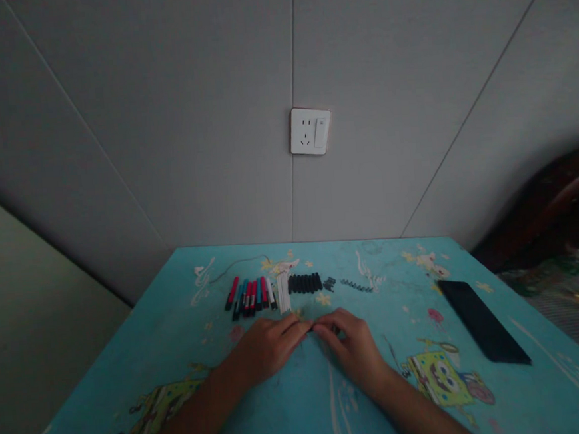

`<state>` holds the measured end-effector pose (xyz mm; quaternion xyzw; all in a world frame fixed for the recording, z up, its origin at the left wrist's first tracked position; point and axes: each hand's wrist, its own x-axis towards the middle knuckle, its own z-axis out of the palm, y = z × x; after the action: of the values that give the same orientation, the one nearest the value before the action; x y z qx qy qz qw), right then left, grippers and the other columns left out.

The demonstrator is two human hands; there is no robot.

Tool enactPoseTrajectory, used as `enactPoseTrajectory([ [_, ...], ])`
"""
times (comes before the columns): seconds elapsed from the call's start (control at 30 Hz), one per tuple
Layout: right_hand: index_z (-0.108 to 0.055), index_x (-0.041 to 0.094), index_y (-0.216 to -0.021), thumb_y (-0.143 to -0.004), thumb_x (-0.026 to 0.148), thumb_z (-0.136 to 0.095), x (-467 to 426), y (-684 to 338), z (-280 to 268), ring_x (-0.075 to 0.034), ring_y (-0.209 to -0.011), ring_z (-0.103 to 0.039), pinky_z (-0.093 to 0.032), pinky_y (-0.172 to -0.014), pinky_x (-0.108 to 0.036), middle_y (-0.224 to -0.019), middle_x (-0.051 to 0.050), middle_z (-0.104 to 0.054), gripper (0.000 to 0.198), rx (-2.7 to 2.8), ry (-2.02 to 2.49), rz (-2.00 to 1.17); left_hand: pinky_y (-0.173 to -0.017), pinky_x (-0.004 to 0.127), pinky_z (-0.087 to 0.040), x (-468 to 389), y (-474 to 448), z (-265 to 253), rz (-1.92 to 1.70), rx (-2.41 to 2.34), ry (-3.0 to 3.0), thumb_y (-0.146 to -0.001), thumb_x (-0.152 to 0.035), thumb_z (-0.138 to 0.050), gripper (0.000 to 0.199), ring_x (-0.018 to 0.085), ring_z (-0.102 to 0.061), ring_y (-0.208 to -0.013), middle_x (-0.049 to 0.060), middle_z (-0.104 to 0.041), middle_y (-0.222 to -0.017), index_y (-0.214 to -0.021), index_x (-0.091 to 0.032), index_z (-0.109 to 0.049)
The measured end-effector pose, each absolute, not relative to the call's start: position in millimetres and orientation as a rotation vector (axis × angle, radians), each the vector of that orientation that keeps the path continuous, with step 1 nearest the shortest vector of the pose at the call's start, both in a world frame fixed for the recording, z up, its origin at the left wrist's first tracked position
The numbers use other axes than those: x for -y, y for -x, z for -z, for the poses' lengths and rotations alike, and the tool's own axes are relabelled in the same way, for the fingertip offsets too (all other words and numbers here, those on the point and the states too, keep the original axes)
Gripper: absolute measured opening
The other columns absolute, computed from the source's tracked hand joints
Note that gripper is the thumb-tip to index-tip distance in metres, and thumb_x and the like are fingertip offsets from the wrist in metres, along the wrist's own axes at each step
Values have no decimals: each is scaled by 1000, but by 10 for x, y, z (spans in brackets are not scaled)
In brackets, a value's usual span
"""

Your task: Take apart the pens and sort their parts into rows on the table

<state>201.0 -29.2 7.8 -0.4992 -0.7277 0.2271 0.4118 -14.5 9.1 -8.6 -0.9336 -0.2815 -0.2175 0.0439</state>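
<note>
My left hand and my right hand meet over the middle of the table, fingertips close together. Both pinch a small dark piece, mostly hidden by the fingers, so its kind cannot be made out. Just beyond my left hand lies a row of pen barrels in red, blue and white with dark ends. Beside them are thin white sticks, then a row of short black cylinders that look like pen caps. Farther right are small dark parts and a slanting line of tiny dark pieces.
A blue cartoon-printed cover lies over the table. On its right side rests a flat black rectangular object. The grey wall behind carries a white socket plate. Dark red furniture and a blurred clear plastic item stand at the right.
</note>
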Motion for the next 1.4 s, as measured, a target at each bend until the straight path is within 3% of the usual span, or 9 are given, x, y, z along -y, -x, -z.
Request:
enactPoseTrajectory([
  [0.3,-68,22,-99,-93,27,-58,290,-2054,-80,-17,-80,-61,-50,-74,-30,-87,-5,-67,13,1872,1108,-592,-61,24,-53,-79,141,34,695,843,2843,-99,-26,-43,28,14,-66,-71,7,-67,-99,-123,-22,-58],
  [0.73,-65,22,-98,-92,26,-58,322,-2029,-120,-17,-79,-60,-50,-73,-30,-85,-4,-65,11,1871,1068,-619,-56,24,-50,-76,195,-28,757,724,2816,-98,-23,-44,29,14,-63,-64,5,-66,-82,-123,-19,-59],
  [1.4,-66,21,-93,-93,27,-56,360,-2036,-222,-15,-74,-58,-47,-71,-28,-79,-2,-62,11,1942,1091,-628,-55,24,-49,-70,210,-17,772,681,2777,-96,-22,-49,29,14,-63,-62,4,-68,-82,-122,-20,-61],
])
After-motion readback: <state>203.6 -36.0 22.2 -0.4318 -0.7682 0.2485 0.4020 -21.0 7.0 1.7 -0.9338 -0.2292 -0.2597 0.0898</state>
